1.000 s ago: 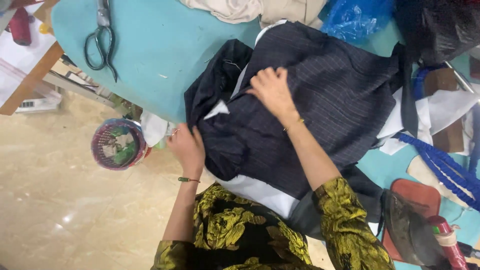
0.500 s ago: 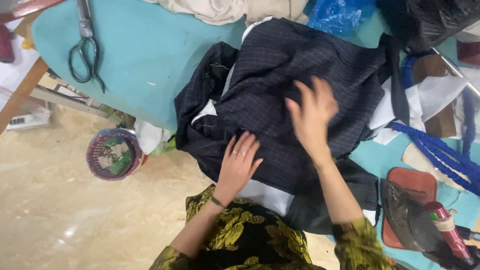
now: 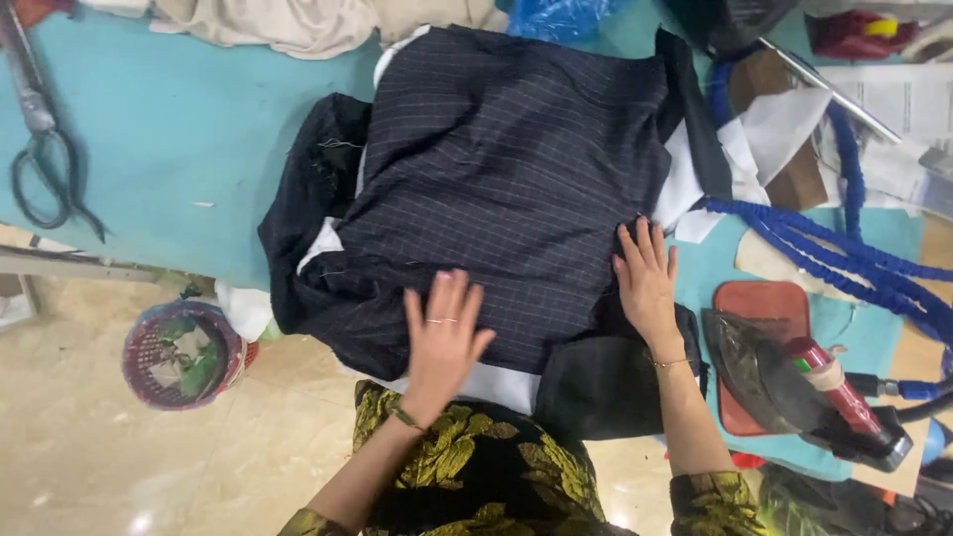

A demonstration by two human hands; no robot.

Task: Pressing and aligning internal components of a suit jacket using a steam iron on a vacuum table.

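Dark pinstriped cloth [image 3: 506, 189], left hand [image 3: 442, 337] flat, right hand [image 3: 647, 283] seemingly pressing edge

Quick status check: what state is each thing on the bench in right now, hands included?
Left hand: flat, fingers spread, pressing the striped fabric.
Right hand: flat on the fabric's right edge.
Striped fabric: spread over the table, white lining showing at edges.
Scissors: closed, lying on the table.
Iron: resting on its red pad.
Basket: on the floor, holding scraps.

Teal-covered work table [image 3: 179, 149] over glossy beige marble floor [image 3: 89, 467] w/ light glare, pink waste basket [image 3: 182, 355] below table edge
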